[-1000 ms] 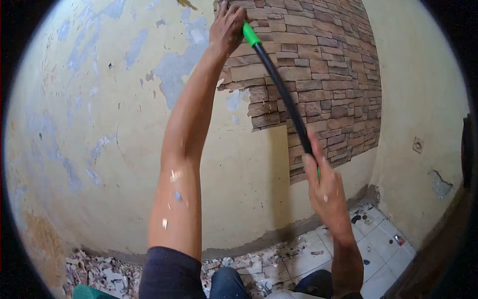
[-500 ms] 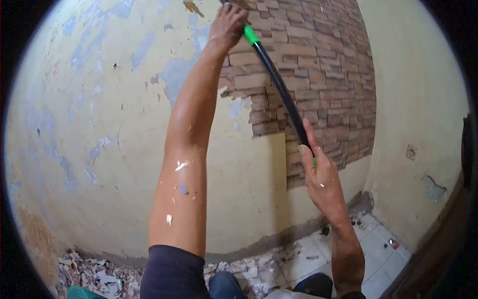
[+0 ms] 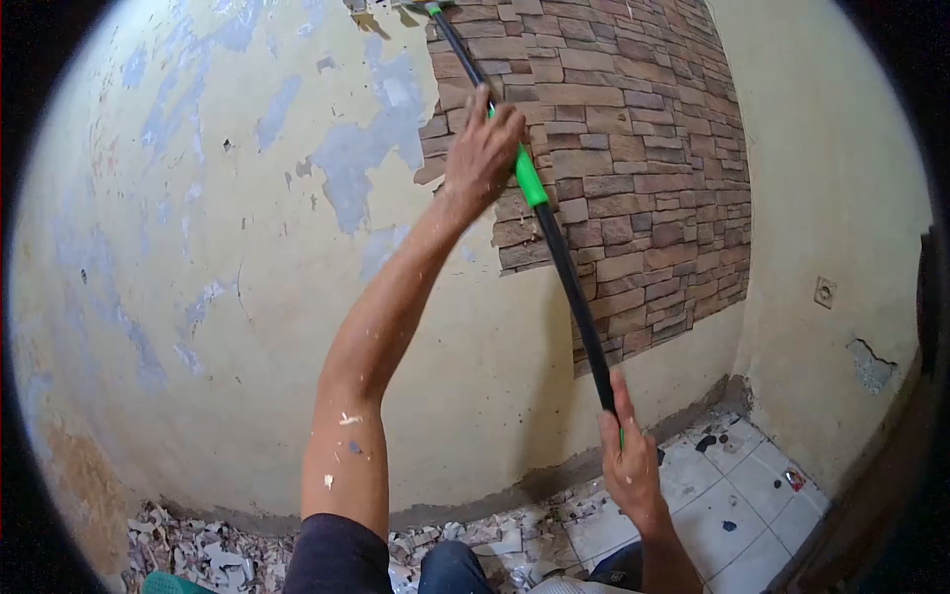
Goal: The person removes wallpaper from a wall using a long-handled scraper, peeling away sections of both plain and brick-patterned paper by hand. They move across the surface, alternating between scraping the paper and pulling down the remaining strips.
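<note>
A long-handled scraper with a black and green pole slants up across the wall. My left hand is closed round its upper part, just above a green sleeve. Lower down, my right hand grips the pole near its bottom end. The tool's head lies against the wall at the top edge of the view, partly cut off. Beside it hangs a loose, curled flap. Brick-patterned wall covering has a ragged left edge. Pale flakes stick to my left arm.
The plaster wall shows grey-blue bare patches. Heaped scraps lie along its foot at the left. White floor tiles with dark crumbs are at the right, below a wall socket. A green object shows at the bottom left.
Both hands and the pole have come downward, the left hand also a little to the right. The tool's head has entered view at the top. Both hands keep their hold.
</note>
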{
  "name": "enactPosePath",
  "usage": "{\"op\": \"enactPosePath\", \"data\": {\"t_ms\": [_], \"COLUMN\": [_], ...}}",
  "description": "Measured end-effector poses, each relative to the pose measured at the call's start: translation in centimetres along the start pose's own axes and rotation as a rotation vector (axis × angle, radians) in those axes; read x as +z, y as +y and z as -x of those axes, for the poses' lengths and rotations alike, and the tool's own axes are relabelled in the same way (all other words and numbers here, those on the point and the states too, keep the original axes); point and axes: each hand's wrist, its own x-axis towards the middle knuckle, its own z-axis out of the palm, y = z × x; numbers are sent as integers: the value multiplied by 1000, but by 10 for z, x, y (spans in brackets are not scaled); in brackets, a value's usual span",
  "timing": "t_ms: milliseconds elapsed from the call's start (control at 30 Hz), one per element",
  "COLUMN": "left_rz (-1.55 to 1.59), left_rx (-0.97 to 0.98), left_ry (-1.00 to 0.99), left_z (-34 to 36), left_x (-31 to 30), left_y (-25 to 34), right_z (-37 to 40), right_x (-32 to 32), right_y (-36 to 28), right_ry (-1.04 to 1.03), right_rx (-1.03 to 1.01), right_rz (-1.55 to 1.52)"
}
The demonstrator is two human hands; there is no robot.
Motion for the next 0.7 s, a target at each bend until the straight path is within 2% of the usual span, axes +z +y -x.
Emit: {"op": "enactPosePath", "data": {"t_ms": [67, 133, 167, 200, 233, 267, 333, 367, 467, 500, 567, 700], "left_rz": [-123, -114, -200, -287, -281, -206, -146, -148, -129, -137, -132, -72], "left_rx": [21, -56, -25, 9, 10, -24, -24, -15, -39, -48, -59, -129], "left_ry": [-72, 47, 45, 55, 52, 35, 85, 58, -14, -46, -71, -119], "left_z": [-42, -87, -102, -119, -120, -104, -121, -105, -54, -36, -14, 49], "left_x": [22, 29, 39, 39, 45, 44, 32, 32, 31, 23, 8, -30], "left_y": [-49, -111, -135, -143, -141, -131, -116, -103, -69, -56, -32, 21], "right_z": [-50, -111, -123, -135, -137, -128, -129, -111, -78, -67, -49, 11], "right_x": [-5, -28, -37, -48, -53, -45, -41, -42, -26, -14, 8, 28], "right_y": [-15, -64, -74, -82, -81, -68, -50, -55, -30, -15, 22, 58], "right_ry": [283, 268, 269, 246, 212, 188, 287, 192, 77, 62, 157, -22], "right_rx": [-467, -554, -559, -453, -331, -306, -551, -413, -267, -274, -452, -319], "right_rz": [54, 39, 45, 93, 132, 119, 89, 62, -40, -46, 6, -5]}}
